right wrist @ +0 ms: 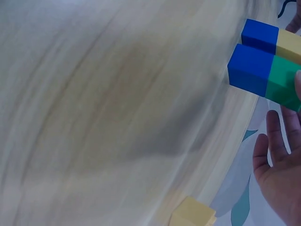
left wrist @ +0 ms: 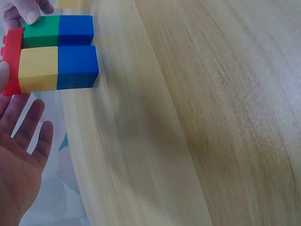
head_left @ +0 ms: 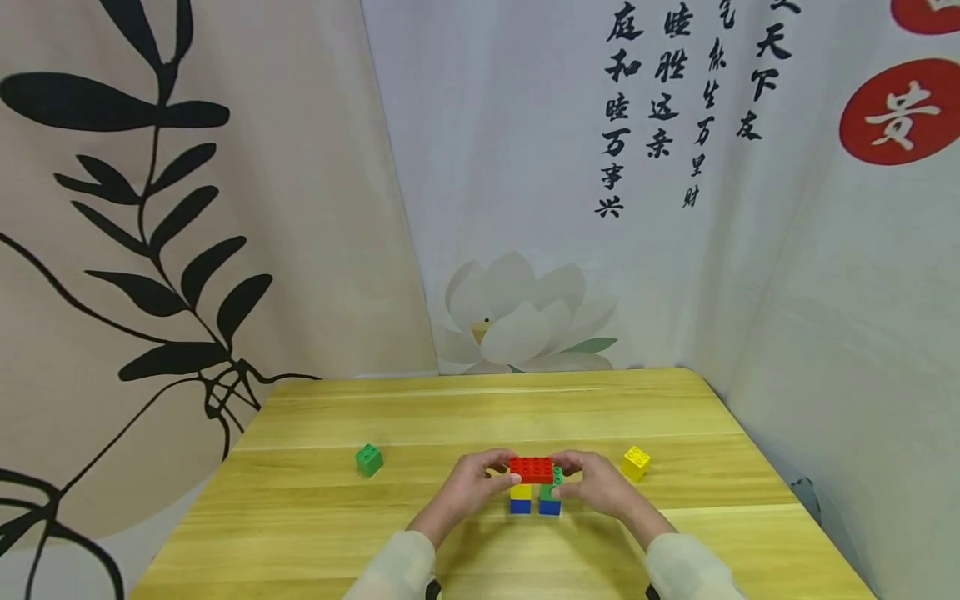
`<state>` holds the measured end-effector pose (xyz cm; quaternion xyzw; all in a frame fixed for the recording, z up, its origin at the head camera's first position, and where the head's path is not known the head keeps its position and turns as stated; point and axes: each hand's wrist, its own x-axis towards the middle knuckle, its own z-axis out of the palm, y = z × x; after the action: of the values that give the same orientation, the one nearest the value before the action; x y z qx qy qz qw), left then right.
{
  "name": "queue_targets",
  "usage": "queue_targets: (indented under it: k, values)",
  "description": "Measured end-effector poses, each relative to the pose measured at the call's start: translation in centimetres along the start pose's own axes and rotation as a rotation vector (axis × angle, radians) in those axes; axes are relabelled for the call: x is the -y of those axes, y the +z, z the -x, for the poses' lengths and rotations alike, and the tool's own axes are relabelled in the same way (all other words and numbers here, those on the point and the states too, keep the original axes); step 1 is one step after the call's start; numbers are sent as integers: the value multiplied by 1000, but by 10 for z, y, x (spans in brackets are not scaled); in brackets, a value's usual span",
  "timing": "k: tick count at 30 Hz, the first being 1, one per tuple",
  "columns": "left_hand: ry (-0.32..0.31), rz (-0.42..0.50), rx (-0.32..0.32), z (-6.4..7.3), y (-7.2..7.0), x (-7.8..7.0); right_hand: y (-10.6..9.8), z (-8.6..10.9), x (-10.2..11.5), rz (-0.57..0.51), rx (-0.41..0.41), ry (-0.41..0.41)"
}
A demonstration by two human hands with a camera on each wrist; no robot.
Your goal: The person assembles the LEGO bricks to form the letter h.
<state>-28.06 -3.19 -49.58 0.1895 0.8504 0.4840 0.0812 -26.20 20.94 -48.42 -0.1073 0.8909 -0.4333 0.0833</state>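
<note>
We saw the left hand (head_left: pixel 472 483) pinching one end of the red brick (head_left: pixel 531 470) between thumb and fingertips, its other fingers loosely spread, while the right hand (head_left: pixel 600 486) held the green brick (left wrist: pixel 41 31) with its thumb against the side. The red brick lay across the top of the yellow brick (head_left: pixel 521 492) and reached toward the green one, whose studs partly showed; beneath them we found two blue bricks (head_left: pixel 550 507) on the wooden table (head_left: pixel 300 500), with a loose green cube (head_left: pixel 368 460) and a loose yellow cube (head_left: pixel 636 463) lying farther out on either side
</note>
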Motion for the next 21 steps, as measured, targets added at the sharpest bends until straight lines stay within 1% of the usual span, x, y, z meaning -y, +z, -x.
queue_targets:
  k: [4, 10, 14, 17, 21]
  values:
    - [-9, 3, 7, 0, -1, 0, 0, -2, -1, 28, -11, 4]
    - [7, 11, 1, 2, -1, -2, 0, -1, -1, 32, -1, -3]
    - [3, 5, 0, 2, -1, -1, -1, 1, 2, 9, 14, -24]
    - [3, -4, 2, 2, -2, -1, -1, 1, 6, -29, 12, -38]
    - [11, -1, 4, 1, -2, -1, -1, -1, 9, -49, 2, -51]
